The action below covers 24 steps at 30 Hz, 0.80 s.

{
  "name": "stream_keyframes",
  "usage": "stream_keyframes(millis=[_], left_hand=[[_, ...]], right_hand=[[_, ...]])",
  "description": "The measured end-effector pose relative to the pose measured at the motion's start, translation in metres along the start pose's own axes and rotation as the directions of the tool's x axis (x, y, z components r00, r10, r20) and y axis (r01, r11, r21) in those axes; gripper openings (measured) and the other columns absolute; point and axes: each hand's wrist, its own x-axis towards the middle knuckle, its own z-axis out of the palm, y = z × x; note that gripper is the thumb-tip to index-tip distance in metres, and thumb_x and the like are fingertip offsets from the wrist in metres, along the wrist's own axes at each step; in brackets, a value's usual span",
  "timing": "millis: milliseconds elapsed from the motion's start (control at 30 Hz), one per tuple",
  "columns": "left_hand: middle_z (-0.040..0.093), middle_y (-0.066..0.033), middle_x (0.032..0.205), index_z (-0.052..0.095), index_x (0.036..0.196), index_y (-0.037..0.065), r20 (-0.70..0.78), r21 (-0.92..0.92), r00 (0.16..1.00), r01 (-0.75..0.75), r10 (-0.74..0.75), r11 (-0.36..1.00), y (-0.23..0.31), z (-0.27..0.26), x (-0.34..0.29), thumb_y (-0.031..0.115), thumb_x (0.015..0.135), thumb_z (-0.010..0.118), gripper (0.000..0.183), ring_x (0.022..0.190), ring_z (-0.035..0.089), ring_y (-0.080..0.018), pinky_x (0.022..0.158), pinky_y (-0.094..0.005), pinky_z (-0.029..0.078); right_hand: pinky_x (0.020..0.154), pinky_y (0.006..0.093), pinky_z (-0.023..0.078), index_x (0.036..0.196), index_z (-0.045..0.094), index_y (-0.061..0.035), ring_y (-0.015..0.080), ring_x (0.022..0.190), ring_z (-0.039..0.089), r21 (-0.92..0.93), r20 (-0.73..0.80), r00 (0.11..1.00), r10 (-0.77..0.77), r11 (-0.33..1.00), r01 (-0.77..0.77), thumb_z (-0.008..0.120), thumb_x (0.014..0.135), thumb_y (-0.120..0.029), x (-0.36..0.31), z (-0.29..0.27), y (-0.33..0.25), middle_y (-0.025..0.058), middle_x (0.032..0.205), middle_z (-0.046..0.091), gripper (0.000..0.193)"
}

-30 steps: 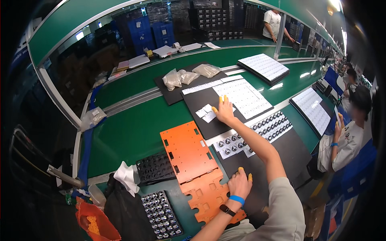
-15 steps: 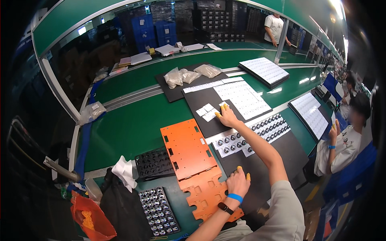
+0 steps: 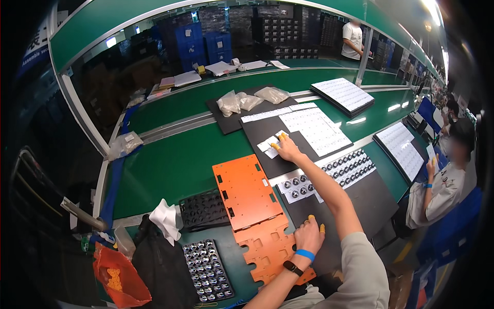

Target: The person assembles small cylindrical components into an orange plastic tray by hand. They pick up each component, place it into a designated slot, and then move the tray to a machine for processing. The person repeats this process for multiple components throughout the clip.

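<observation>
My right hand (image 3: 288, 148) reaches forward over the black board (image 3: 267, 159). Its thumb and forefinger, capped in yellow finger cots, are on a small white square panel (image 3: 280, 140) among several white squares (image 3: 268, 146). Half curled, my left hand (image 3: 308, 236) hovers by the near black board (image 3: 329, 247), beside the notched orange plate (image 3: 267, 247); thumb and forefinger are apart, with nothing seen between them. White panels bearing round black parts (image 3: 350, 167) lie under and beyond my right forearm. A large sheet of white panels (image 3: 319, 129) covers the far board's right side.
A flat orange plate (image 3: 247, 193) lies left of my hands. Near it are a black tray (image 3: 203, 210), a tray of shiny round parts (image 3: 207, 270) and an orange bag (image 3: 121, 278). Plastic bags (image 3: 249, 102) lie farther back. A co-worker (image 3: 437, 190) sits at right.
My right hand has shifted slightly left over the white squares, which now sit closer together beneath its fingers. The left hand stays by the orange plate. The whole view has shifted slightly.
</observation>
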Motion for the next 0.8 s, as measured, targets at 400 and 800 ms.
stream_keyframes(millis=[400,800], left_hand=[[0.068,-0.0188,0.085,0.057,0.099,-0.003,0.001,0.037,1.0,-0.003,0.003,0.999,0.003,-0.001,-0.001,0.026,0.084,0.072,0.036,0.078,0.069,-0.0343,0.067,-0.0435,0.057],[0.069,-0.0161,0.089,0.059,0.1,0.001,0.017,0.069,1.0,0.019,-0.021,0.997,0.003,-0.001,0.0,0.028,0.084,0.073,0.035,0.083,0.07,-0.031,0.072,-0.04,0.057]], right_hand=[[0.11,0.0452,0.038,0.124,0.059,0.0041,0.0403,0.127,0.05,-0.026,-0.074,0.983,-0.171,0.985,0.169,0.056,0.097,-0.035,-0.031,-0.031,0.011,0.0272,0.136,0.053,0.048],[0.095,0.0429,0.05,0.11,0.072,-0.0063,0.0346,0.109,0.059,-0.158,-0.1,0.97,-0.22,0.966,0.203,0.054,0.083,-0.001,-0.05,-0.038,0.017,0.017,0.115,0.063,0.033]])
